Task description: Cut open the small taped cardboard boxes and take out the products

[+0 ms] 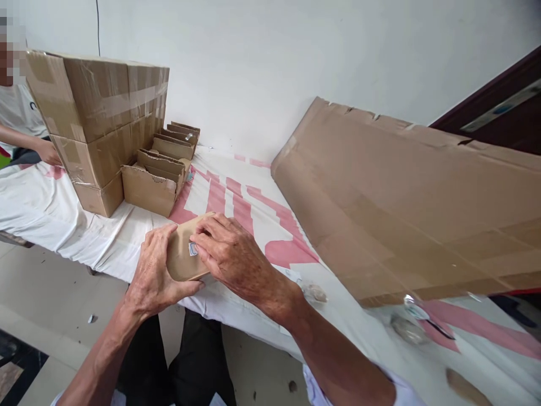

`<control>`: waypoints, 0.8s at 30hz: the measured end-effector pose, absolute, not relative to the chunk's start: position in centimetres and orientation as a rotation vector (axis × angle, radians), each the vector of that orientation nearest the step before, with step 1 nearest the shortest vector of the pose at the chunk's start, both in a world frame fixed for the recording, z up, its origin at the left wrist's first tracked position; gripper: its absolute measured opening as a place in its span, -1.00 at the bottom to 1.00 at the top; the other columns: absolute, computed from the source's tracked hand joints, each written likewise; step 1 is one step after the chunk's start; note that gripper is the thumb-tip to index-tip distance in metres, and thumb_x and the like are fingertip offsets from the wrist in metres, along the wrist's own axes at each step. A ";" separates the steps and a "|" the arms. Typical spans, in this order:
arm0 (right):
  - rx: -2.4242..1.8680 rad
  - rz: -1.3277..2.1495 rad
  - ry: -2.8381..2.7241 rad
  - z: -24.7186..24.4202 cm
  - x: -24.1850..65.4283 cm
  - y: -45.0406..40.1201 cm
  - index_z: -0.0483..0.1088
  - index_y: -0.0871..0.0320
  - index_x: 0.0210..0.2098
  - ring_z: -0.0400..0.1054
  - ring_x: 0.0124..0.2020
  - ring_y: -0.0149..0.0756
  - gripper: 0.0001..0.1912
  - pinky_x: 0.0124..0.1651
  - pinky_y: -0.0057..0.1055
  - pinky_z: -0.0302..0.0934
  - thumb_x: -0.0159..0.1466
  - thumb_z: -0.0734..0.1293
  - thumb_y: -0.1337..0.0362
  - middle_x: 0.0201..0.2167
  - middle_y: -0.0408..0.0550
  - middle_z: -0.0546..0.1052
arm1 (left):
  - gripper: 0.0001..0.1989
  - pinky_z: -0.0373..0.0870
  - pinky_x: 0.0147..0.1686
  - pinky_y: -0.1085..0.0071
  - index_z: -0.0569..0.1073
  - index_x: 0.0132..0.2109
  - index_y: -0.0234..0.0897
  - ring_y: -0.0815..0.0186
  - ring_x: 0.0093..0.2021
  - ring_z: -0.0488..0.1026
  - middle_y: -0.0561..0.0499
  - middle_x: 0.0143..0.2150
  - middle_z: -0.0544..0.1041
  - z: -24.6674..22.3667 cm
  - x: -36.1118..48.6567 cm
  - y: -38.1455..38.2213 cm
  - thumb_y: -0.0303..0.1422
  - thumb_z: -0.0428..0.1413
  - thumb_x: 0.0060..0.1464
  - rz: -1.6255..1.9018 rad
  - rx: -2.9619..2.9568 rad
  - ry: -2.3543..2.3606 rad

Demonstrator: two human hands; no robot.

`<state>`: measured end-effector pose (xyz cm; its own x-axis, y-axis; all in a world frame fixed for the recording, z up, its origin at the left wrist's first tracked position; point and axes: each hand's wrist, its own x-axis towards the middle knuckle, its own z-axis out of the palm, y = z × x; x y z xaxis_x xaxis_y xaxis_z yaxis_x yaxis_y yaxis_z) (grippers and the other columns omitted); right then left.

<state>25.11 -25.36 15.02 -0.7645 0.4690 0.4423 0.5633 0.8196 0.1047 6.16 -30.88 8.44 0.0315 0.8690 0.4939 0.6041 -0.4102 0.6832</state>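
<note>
Over the near edge of the covered table, my left hand [154, 273] grips a small brown cardboard box [180, 254] by its left and near sides, thumb along the near edge. A small white sticker with a dark outline [193, 248] lies at the box's upper face. My right hand [228, 254] is curled over the right part of the box, its thumb and fingertips pinched together at the sticker. Whether the sticker is fully flat against the box cannot be seen, since the fingers cover its right side.
Taped cartons [114, 96] are stacked at the left, beside open cardboard trays [147, 189]. A large cardboard sheet [401, 208] leans at the right. Clear plastic-wrapped items [408, 329] lie on the red-and-white cloth [243, 211]. Another person's hand [49, 152] rests behind the cartons.
</note>
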 end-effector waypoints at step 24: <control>-0.571 -0.320 -2.520 11.8 25.6 -24.3 0.37 -0.01 -0.32 0.39 -0.19 0.09 -0.67 -0.09 0.01 0.30 0.52 0.09 0.21 -0.30 0.12 0.52 | 0.07 0.36 0.41 -0.06 0.32 0.40 -0.30 -0.16 0.39 0.40 -0.25 0.37 0.46 7.9 6.9 -32.2 -0.10 0.56 -0.19 1.218 2.044 1.515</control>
